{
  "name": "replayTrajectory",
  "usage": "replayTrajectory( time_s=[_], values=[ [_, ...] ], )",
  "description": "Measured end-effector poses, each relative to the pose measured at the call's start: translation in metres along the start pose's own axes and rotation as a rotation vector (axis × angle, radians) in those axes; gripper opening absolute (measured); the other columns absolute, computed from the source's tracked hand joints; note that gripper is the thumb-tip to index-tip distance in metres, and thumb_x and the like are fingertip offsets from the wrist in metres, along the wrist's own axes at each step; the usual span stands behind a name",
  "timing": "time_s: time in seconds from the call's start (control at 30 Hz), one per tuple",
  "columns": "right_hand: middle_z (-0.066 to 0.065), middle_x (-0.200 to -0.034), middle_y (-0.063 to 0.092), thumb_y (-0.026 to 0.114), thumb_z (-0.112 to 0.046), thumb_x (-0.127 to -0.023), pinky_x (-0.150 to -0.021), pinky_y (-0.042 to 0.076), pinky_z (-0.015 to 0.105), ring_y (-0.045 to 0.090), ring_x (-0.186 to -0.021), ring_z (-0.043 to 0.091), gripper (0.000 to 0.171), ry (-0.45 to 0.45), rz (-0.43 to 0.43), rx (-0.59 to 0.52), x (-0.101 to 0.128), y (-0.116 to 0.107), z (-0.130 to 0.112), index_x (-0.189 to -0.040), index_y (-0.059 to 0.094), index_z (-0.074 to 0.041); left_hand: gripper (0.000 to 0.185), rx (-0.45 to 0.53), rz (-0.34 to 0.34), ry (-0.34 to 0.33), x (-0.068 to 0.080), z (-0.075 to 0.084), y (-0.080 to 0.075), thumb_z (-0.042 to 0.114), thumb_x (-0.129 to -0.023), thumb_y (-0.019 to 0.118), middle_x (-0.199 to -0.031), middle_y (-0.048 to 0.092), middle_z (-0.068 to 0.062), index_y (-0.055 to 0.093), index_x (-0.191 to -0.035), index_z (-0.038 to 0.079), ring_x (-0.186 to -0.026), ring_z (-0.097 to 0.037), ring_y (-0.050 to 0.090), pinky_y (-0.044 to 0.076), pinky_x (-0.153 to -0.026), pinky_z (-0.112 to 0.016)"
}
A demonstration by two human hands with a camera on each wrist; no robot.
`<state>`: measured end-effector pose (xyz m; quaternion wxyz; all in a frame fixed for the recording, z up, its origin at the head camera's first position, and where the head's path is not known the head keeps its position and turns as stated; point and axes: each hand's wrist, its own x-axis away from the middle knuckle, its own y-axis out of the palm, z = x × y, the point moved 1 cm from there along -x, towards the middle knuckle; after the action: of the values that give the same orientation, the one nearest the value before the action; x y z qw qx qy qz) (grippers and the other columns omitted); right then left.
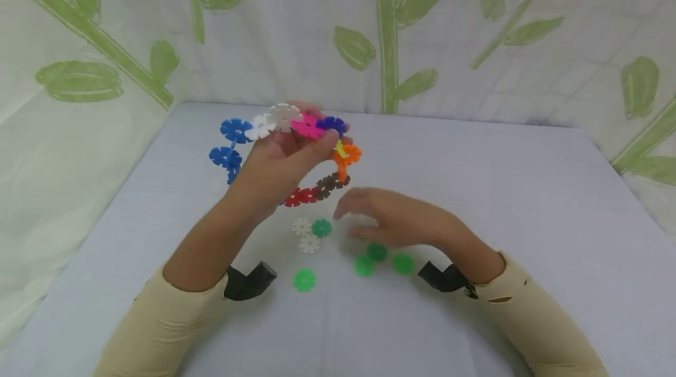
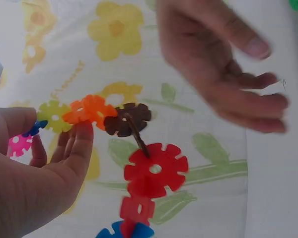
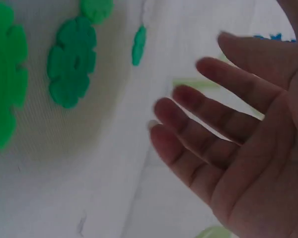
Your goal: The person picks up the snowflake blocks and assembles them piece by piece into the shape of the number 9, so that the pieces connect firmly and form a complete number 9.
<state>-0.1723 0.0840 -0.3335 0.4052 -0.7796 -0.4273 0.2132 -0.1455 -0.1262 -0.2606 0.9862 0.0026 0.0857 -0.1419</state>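
My left hand (image 1: 308,148) is raised above the table and grips a ring of linked snowflake discs (image 1: 306,126) by its pink and dark blue pieces. The ring runs through blue, white, pink, orange (image 2: 89,110), brown (image 2: 127,119) and red (image 2: 155,168) discs. My left hand's fingers (image 2: 74,144) curl under the orange piece. My right hand (image 1: 364,215) hovers open, palm down and blurred, just right of the ring's lower part and above loose discs; it holds nothing. Its fingers (image 3: 203,124) are spread. Green discs (image 3: 72,62) lie beside it.
On the white table (image 1: 502,201) lie two white discs (image 1: 302,226), a dark green one (image 1: 321,227), a bright green one (image 1: 304,279) and three more greens (image 1: 364,265). Leaf-print cloth (image 1: 385,30) walls the back and sides. Black wrist mounts (image 1: 248,282) sit by both sleeves.
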Motion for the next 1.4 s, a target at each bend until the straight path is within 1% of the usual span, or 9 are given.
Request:
replayTrajectory(
  time_s=[0.13,0.27,0.43,0.6,0.73,1.0,1.13,1.3,1.4],
  values=[
    [-0.008,-0.106,0.06,0.075,-0.021,-0.091,-0.083,0.051,0.025,0.056,-0.099,0.011,0.027,0.069,-0.218,0.148,0.0,0.018,-0.009,-0.118,0.07,-0.017,0.032,-0.134,-0.105,-0.085,-0.001,-0.002,0.003,0.02,-0.1,0.063,-0.122,0.064,-0.005,0.051,-0.129,0.015,-0.112,-0.019,0.063,0.053,-0.092,-0.043],
    [-0.009,-0.1,0.058,0.08,-0.026,-0.088,-0.078,0.05,0.023,0.054,-0.094,0.01,0.031,0.076,-0.249,0.203,0.001,0.027,-0.018,-0.116,0.07,-0.02,0.036,-0.283,-0.146,-0.159,-0.001,-0.002,0.009,0.03,-0.1,0.062,-0.125,0.062,-0.004,0.051,-0.134,0.022,-0.115,-0.023,0.062,0.053,-0.089,-0.048],
    [-0.004,-0.113,0.062,0.075,-0.029,-0.092,-0.083,0.05,0.021,0.056,-0.101,0.01,0.043,-0.015,-0.252,0.265,-0.006,0.047,-0.033,-0.133,0.063,-0.025,0.045,-0.5,-0.104,-0.311,0.0,-0.002,0.007,0.051,-0.095,0.062,-0.127,0.063,0.003,0.054,-0.134,0.03,-0.122,-0.022,0.058,0.05,-0.092,-0.051],
    [-0.004,-0.103,0.06,0.072,-0.028,-0.095,-0.072,0.043,0.011,0.052,-0.089,0.006,0.041,-0.171,-0.242,0.387,-0.011,0.065,-0.047,-0.134,0.062,-0.024,0.026,-0.355,-0.191,-0.166,-0.001,-0.004,0.008,0.029,-0.1,0.06,-0.106,0.064,-0.008,0.052,-0.123,0.019,-0.096,-0.026,0.064,0.054,-0.077,-0.039],
    [-0.007,-0.098,0.059,0.073,-0.021,-0.093,-0.075,0.044,0.011,0.051,-0.087,0.005,0.027,-0.14,-0.236,0.367,-0.01,0.066,-0.045,-0.119,0.068,-0.021,0.015,-0.242,-0.297,-0.063,-0.001,-0.007,0.01,0.016,-0.102,0.055,-0.092,0.058,-0.016,0.048,-0.115,0.012,-0.083,-0.033,0.058,0.05,-0.069,-0.035],
    [-0.011,-0.077,0.05,0.076,-0.017,-0.091,-0.067,0.044,0.017,0.05,-0.072,0.004,0.019,0.001,-0.368,0.147,0.004,0.046,-0.041,-0.094,0.057,-0.02,0.022,-0.203,-0.266,-0.153,0.0,-0.008,0.012,0.025,-0.103,0.056,-0.1,0.064,-0.014,0.055,-0.121,0.011,-0.097,-0.03,0.064,0.055,-0.082,-0.044],
    [-0.01,-0.069,0.048,0.071,-0.019,-0.095,-0.058,0.042,0.019,0.046,-0.061,0.002,0.018,-0.167,-0.248,-0.131,0.022,0.011,-0.05,-0.092,0.053,-0.02,0.018,-0.109,-0.232,-0.08,0.0,-0.008,0.013,0.02,-0.104,0.056,-0.1,0.064,-0.016,0.059,-0.112,0.005,-0.097,-0.031,0.064,0.053,-0.087,-0.045],
    [0.001,-0.076,0.059,0.062,0.0,-0.098,-0.051,0.048,0.025,0.054,-0.061,0.009,0.022,-0.491,0.175,-0.482,0.045,-0.036,-0.056,-0.119,0.055,-0.001,0.011,0.03,-0.272,-0.006,-0.003,-0.011,0.014,0.01,-0.104,0.054,-0.101,0.061,-0.02,0.059,-0.109,0.002,-0.095,-0.033,0.063,0.055,-0.088,-0.04],
    [0.007,-0.072,0.059,0.055,0.01,-0.097,-0.043,0.042,0.027,0.053,-0.057,0.015,0.036,-0.498,0.35,-0.598,0.053,-0.055,-0.052,-0.132,0.049,0.006,0.01,0.165,-0.341,-0.016,-0.004,-0.015,0.017,0.006,-0.104,0.051,-0.099,0.06,-0.018,0.06,-0.107,0.003,-0.093,-0.03,0.062,0.055,-0.09,-0.038]
  ],
)
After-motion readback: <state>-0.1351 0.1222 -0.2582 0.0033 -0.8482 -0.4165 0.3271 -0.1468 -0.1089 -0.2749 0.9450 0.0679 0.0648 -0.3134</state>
